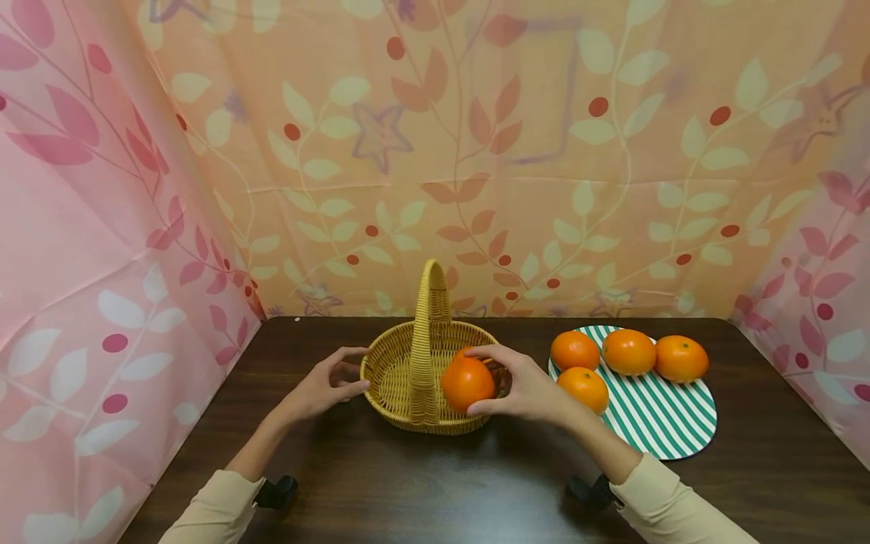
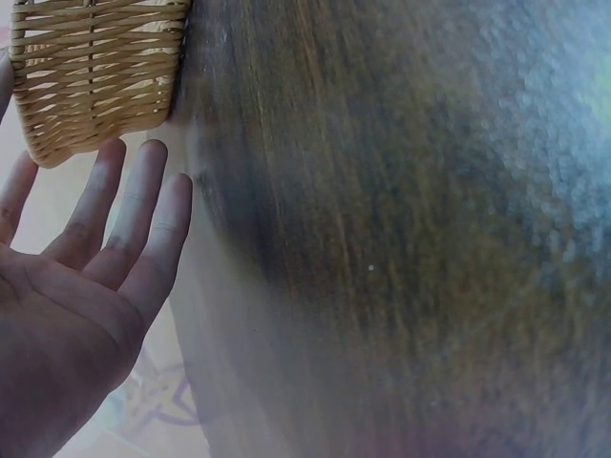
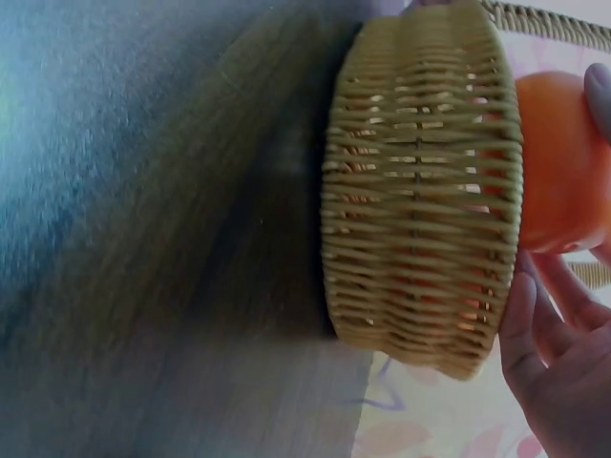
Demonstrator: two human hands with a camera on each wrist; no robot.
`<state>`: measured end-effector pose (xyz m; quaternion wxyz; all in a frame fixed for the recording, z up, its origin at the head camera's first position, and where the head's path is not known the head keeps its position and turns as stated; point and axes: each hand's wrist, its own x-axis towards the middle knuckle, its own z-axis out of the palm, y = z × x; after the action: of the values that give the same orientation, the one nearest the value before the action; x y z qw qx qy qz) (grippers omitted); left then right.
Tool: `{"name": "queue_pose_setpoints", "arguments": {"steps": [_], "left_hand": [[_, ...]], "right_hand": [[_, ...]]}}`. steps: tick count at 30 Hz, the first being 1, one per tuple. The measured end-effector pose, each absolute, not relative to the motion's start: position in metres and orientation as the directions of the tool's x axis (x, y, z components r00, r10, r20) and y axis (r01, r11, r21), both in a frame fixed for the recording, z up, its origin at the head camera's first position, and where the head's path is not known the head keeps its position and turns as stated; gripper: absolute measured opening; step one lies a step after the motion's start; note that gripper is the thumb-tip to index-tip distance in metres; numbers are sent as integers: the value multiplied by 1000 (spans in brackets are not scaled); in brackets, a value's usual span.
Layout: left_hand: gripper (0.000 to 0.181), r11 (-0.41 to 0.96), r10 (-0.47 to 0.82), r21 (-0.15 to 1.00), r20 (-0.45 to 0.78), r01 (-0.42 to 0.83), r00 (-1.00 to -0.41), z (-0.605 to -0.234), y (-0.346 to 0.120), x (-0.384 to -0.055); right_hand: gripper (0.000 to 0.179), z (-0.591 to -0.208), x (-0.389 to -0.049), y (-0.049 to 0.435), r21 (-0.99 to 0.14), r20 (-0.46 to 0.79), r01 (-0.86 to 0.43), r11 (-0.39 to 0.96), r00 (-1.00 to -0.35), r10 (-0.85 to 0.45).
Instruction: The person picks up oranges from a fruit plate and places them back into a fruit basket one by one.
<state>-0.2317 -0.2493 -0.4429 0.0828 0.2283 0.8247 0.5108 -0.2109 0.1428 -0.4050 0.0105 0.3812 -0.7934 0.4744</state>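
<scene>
Basket: the wicker basket (image 1: pixel 389 412) stands upright on the dark surface (image 1: pixel 421 483), between the two hands and within easy reach of both, its handle (image 1: pixel 421 340) arching over the middle and leaving an opening to either side.
Held orange: one orange (image 1: pixel 469 385) sits in the right half of the basket's opening, beside the handle, and bulges above the rim in the right wrist view; whether it bears on the bottom cannot be told.
Right hand: the right hand (image 1: pixel 523 384) grasps that orange, fingers over the top and thumb at the near side, a grip that probably suits a round, smooth skin and keeps the handle out of the way.
Left hand: the left hand (image 1: pixel 319 389) has its fingers loosely extended, touching the basket's left end without clenching, probably to steady it against a nudge from the other side.
Weave: orange colour shows through the gaps, perhaps a second fruit; unclear.
Mat: the striped mat (image 1: pixel 669 419) lies right of the basket, bearing four other oranges (image 1: pixel 629 352) grouped toward its far and left edges, handy for the right hand.
Backdrop: floral cloth (image 1: pixel 435 151) hangs behind.
</scene>
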Motion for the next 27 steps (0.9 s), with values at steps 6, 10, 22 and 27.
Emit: {"name": "queue_pose_setpoints", "arguments": {"steps": [6, 10, 22, 27], "left_hand": [[59, 376, 461, 881, 91, 287, -883, -445, -250, -231], [58, 374, 462, 881, 94, 290, -882, -445, -250, -231], [58, 382, 471, 877, 86, 291, -878, -443, -249, -231], [57, 389, 467, 875, 81, 288, -880, -441, -249, -231]], "right_hand": [[74, -410, -209, 136, -681, 431, -672, 290, -689, -583], [75, -412, -208, 135, -666, 437, -677, 314, -695, -571], [38, -410, -209, 157, -692, 480, -677, 249, -690, -542], [27, -407, -209, 178, -714, 457, -650, 259, -714, -530]]}}
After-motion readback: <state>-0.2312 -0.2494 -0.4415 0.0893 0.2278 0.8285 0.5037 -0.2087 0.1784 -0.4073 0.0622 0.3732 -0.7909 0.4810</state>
